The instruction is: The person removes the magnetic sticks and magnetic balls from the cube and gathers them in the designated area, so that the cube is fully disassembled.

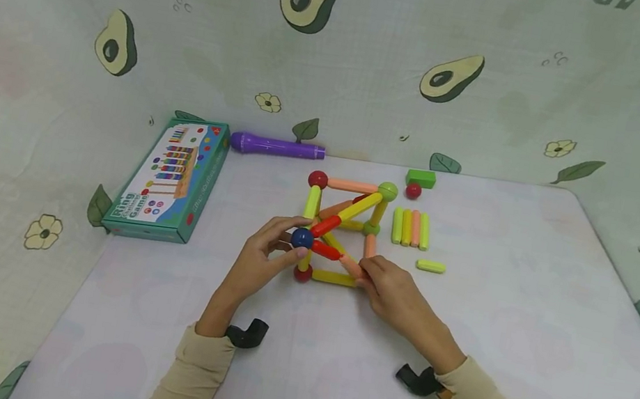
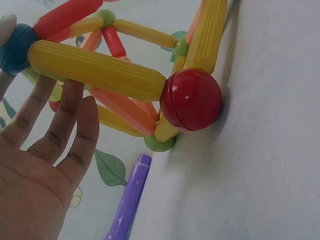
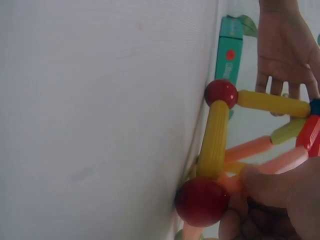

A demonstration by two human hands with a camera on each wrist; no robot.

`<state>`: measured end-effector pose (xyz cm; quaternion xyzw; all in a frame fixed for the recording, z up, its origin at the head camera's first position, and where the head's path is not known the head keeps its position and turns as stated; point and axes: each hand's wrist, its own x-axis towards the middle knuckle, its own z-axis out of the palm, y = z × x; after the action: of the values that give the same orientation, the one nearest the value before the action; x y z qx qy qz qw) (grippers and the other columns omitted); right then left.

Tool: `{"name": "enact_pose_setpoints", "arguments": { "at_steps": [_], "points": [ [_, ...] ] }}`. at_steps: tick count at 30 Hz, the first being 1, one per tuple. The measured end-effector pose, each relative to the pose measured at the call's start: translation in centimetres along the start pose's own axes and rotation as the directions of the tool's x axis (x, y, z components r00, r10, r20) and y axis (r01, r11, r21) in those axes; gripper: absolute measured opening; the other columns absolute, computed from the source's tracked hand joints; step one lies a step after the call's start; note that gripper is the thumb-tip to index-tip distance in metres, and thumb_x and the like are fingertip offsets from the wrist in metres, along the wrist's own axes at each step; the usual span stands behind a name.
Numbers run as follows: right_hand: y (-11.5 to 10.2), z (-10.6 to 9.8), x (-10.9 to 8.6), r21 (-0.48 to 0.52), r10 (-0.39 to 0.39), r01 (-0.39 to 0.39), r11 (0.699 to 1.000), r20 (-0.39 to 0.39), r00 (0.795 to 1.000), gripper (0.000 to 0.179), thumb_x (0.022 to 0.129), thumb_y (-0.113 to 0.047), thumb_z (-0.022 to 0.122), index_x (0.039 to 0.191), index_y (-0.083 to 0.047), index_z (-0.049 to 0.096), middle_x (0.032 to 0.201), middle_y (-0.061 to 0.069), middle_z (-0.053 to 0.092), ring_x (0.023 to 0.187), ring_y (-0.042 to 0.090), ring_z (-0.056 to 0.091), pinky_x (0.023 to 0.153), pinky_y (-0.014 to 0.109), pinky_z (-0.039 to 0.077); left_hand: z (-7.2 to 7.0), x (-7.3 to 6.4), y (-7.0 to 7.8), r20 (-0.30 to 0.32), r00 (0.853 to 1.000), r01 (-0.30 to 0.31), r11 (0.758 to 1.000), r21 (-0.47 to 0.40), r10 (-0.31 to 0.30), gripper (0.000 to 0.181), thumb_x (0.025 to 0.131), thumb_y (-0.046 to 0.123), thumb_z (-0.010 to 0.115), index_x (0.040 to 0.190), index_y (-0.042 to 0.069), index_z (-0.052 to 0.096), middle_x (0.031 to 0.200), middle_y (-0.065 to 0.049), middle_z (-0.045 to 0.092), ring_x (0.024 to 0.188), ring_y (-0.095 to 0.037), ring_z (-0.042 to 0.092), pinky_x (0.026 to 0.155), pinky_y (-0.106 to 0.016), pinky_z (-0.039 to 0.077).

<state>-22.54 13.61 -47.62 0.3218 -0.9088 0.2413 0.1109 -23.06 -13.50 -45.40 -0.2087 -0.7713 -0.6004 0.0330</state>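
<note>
A frame of magnetic rods and balls stands on the table, with a red ball (image 1: 318, 179) and a green ball (image 1: 388, 191) at its far top corners. My left hand (image 1: 262, 257) pinches a blue ball (image 1: 302, 238) between thumb and fingers at the frame's near upper corner. From that ball a yellow rod (image 2: 97, 70) runs down to a red ball (image 2: 192, 100). My right hand (image 1: 395, 297) pinches a peach rod (image 1: 350, 266), end to end with a red rod (image 1: 327, 251) from the blue ball. Its fingers partly hide the near right corner, where another red ball (image 3: 202, 201) shows.
Right of the frame lie several short rods (image 1: 407, 228) in a row, a single yellow-green rod (image 1: 431, 266), a loose red ball (image 1: 413, 190) and a green block (image 1: 421, 178). A purple toy microphone (image 1: 278, 147) and a boxed game (image 1: 167, 181) are at the back left.
</note>
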Motion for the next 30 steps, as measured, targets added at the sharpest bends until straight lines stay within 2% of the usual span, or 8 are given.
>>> {"name": "enact_pose_setpoints", "arguments": {
  "at_steps": [4,10,13,16,18,22,24,30],
  "points": [
    [0.2,0.0,-0.1,0.001,0.031,-0.031,1.000,-0.010,0.999,0.026,0.087,-0.006,0.078,0.106,0.000,0.061,0.090,0.006,0.062,0.076,0.016,0.059,0.070,0.031,0.058,-0.1,0.1,-1.3,-0.005,1.000,-0.001,1.000,0.008,0.001,0.049,0.095,0.011,0.071,0.141,0.020,0.057,0.135,0.001,0.053,0.104,-0.022,0.061,0.098,-0.044,0.051],
    [0.2,-0.1,0.0,-0.003,0.090,-0.090,0.996,0.026,0.996,0.022,0.093,-0.005,0.070,0.108,0.004,0.056,0.085,0.005,0.057,0.073,0.016,0.056,0.064,0.030,0.055,-0.4,0.0,-1.9,-0.012,1.000,-0.014,1.000,-0.006,0.014,0.048,0.095,0.016,0.071,0.140,0.026,0.057,0.134,0.004,0.054,0.105,-0.018,0.061,0.097,-0.039,0.051],
    [0.0,-0.5,0.2,0.036,0.148,-0.150,0.988,0.074,0.986,0.024,0.097,-0.005,0.064,0.113,0.004,0.050,0.080,0.004,0.055,0.067,0.014,0.053,0.057,0.025,0.050,-0.4,-0.1,-1.9,-0.017,1.000,0.004,1.000,0.001,-0.004,0.048,0.095,0.016,0.071,0.140,0.026,0.057,0.134,0.005,0.054,0.105,-0.018,0.061,0.098,-0.038,0.051],
    [0.3,-1.4,0.4,0.112,0.204,-0.215,0.970,0.099,0.974,0.025,0.099,-0.009,0.063,0.116,0.001,0.048,0.080,0.003,0.057,0.065,0.014,0.053,0.055,0.025,0.049,-0.3,-0.2,-1.6,-0.021,1.000,0.019,1.000,0.011,-0.019,0.049,0.095,0.014,0.070,0.141,0.024,0.057,0.134,0.003,0.054,0.105,-0.019,0.060,0.098,-0.040,0.051],
    [1.0,-2.2,0.5,0.143,0.220,-0.229,0.963,0.077,0.973,0.026,0.098,-0.011,0.066,0.116,0.001,0.052,0.086,0.005,0.060,0.071,0.016,0.056,0.062,0.030,0.054,-0.2,-0.2,-1.0,-0.020,1.000,0.019,1.000,0.013,-0.019,0.048,0.096,0.012,0.070,0.141,0.020,0.056,0.134,0.000,0.053,0.104,-0.021,0.060,0.098,-0.042,0.051],
    [3.4,-3.5,0.3,0.159,0.264,-0.256,0.954,-0.032,0.964,0.027,0.095,-0.011,0.070,0.116,0.002,0.061,0.099,0.011,0.065,0.085,0.023,0.063,0.075,0.041,0.058,-0.1,-0.3,0.5,-0.008,1.000,-0.009,1.000,0.003,0.009,0.046,0.096,0.011,0.068,0.141,0.013,0.056,0.134,-0.005,0.054,0.103,-0.023,0.060,0.097,-0.043,0.051],
    [4.6,-4.1,0.1,0.158,0.297,-0.283,0.946,-0.071,0.952,0.030,0.095,-0.010,0.071,0.119,0.004,0.062,0.102,0.014,0.065,0.088,0.027,0.064,0.077,0.044,0.058,-0.2,-0.4,1.1,-0.004,1.000,-0.023,1.000,0.000,0.023,0.046,0.096,0.011,0.068,0.140,0.012,0.057,0.133,-0.005,0.054,0.102,-0.023,0.060,0.096,-0.043,0.051],
    [7.6,-5.4,-0.5,0.123,0.384,-0.369,0.921,-0.137,0.913,0.031,0.097,-0.011,0.068,0.121,0.007,0.062,0.105,0.019,0.065,0.091,0.032,0.064,0.079,0.048,0.056,-0.2,-0.4,1.3,0.006,1.000,-0.018,1.000,0.001,0.018,0.046,0.096,0.010,0.069,0.140,0.012,0.057,0.133,-0.004,0.054,0.102,-0.022,0.061,0.097,-0.045,0.051]
  ]
}}
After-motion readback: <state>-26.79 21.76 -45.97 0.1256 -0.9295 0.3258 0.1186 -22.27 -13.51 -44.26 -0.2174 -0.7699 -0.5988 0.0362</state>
